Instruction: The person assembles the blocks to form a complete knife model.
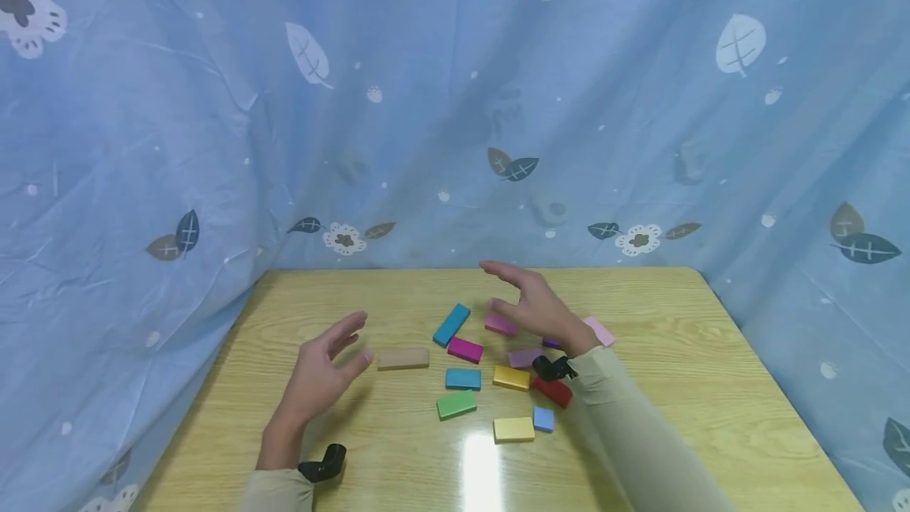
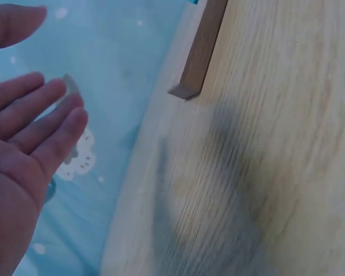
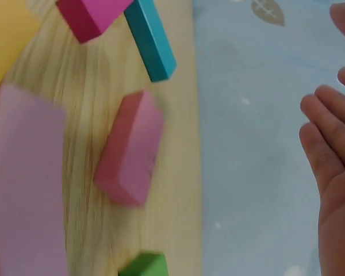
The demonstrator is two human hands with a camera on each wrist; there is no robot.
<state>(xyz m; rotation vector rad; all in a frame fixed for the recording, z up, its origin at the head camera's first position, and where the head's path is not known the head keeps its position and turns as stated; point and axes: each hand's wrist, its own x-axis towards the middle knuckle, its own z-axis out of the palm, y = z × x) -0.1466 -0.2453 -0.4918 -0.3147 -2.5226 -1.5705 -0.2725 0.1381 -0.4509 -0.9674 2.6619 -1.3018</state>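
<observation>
My left hand point(image 1: 318, 374) hovers over the left side of the table, fingers apart from the thumb and nothing in the palm. Nearest to it lies a tan wooden block point(image 1: 403, 359), seen also as a brown bar point(image 2: 202, 52) in the left wrist view. Over the back of the block group my right hand point(image 1: 539, 305) is held out with relaxed fingers, holding nothing. Below it are a pink block point(image 1: 501, 325) and a mauve block point(image 1: 524, 358); a purple block point(image 1: 550, 343) is partly hidden by that wrist. The right wrist view shows the pink block point(image 3: 130, 149) standing apart from the fingers.
Around the middle lie a long blue block point(image 1: 451, 325), magenta point(image 1: 465, 350), blue point(image 1: 464, 378), orange-yellow point(image 1: 512, 378), red point(image 1: 553, 393), green point(image 1: 456, 404), pale yellow point(image 1: 513, 430) and small blue point(image 1: 543, 419) blocks. A light pink block point(image 1: 599, 331) sits right. A patterned blue cloth point(image 1: 426, 101) hangs behind the table.
</observation>
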